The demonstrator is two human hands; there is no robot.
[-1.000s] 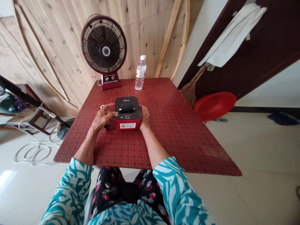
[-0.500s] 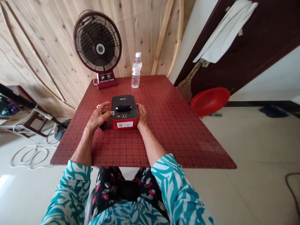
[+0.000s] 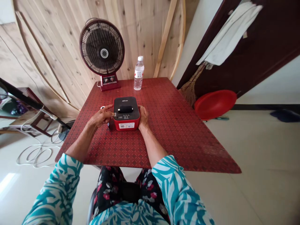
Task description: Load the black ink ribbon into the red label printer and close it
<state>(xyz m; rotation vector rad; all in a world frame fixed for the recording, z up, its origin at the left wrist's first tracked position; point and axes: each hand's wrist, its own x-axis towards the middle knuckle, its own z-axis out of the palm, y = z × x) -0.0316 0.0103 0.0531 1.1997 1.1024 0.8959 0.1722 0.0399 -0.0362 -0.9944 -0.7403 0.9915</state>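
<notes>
The left hand lies palm down with its fingers loosely spread, the fingertips reaching the left side of a boxy red-and-black device, right beside a small white tab. From my head-camera view, I cannot tell whether those fingers pinch the tab. The right hand is curled against the device's right side, its fingers over the edge, and I cannot tell whether it grips. The device sits between the hands, near the middle of a red patterned table. Its top is black with a raised dark bar, and a white printed label covers part of its red front. A small white round object lies just beyond the left hand. At the table's far edge stand a maroon desk fan and a clear plastic water bottle. On the floor to the right, a red plastic basin lies near a straw broom, below a white towel hanging on a dark door.
</notes>
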